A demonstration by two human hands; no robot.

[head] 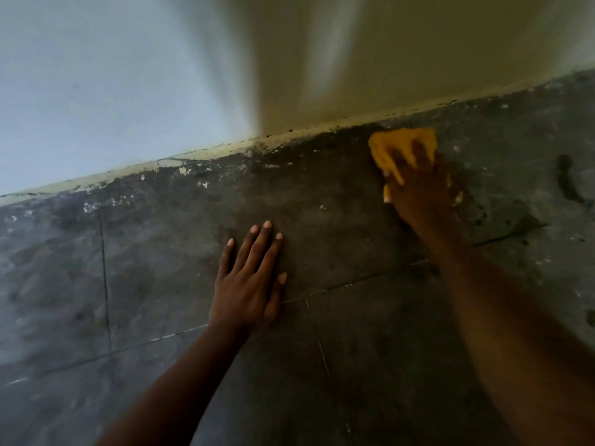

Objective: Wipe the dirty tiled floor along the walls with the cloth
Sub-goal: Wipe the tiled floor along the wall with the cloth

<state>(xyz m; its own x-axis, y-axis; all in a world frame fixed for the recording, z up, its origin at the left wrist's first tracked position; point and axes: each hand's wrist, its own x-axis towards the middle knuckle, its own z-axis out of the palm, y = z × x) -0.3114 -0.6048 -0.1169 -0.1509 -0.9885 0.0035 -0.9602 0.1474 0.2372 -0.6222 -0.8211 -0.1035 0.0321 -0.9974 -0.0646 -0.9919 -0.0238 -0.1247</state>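
Observation:
The floor [354,333] is dark grey tile, smeared with grime and crossed by thin grout lines. A yellow cloth [399,140] lies pressed on the floor right beside the foot of the wall [386,59], at the upper right. My right hand [418,185] lies on top of it, fingers spread and pressing down; part of the cloth is hidden under the palm. My left hand [249,281] rests flat on a tile in the middle, fingers apart, holding nothing, about a forearm's length left of the cloth.
The pale wall meets the floor along a slanting line with a cream strip [193,152] and flaking white specks. Dark dirt is thickest along that edge. A dark curved stain [566,181] marks the floor at the far right.

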